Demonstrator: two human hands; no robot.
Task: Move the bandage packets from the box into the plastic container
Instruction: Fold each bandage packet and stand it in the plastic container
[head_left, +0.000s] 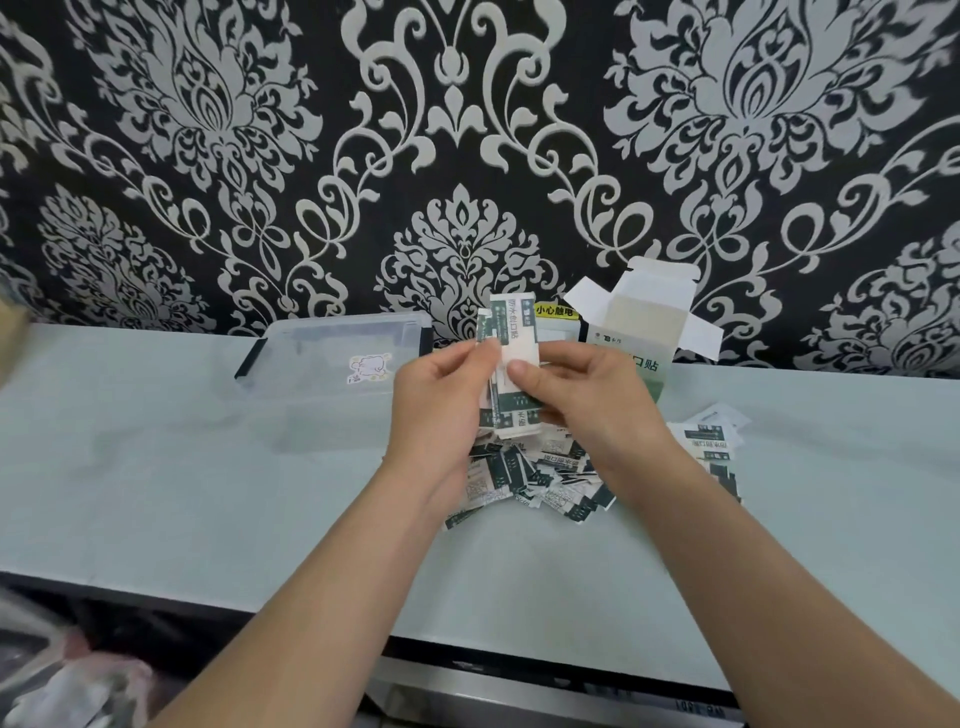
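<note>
Several packets (514, 332) stand upright between both hands, above the table. The left hand (441, 410) and right hand (592, 400) each pinch them, thumb and fingers clamped on the sides. Below lies a loose pile (540, 478) of more, too many to count, on the pale table (156, 467). One open box (644, 322) stands behind and one clear container (332, 358) sits to its left, both against black wallpaper (208, 156) with a silver pattern

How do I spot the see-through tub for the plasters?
Look under the black-and-silver patterned wall, on the pale green table. The clear plastic container sits at the back, left of the open white cardboard box. Only it is see-through, with a small cartoon sticker.
</note>
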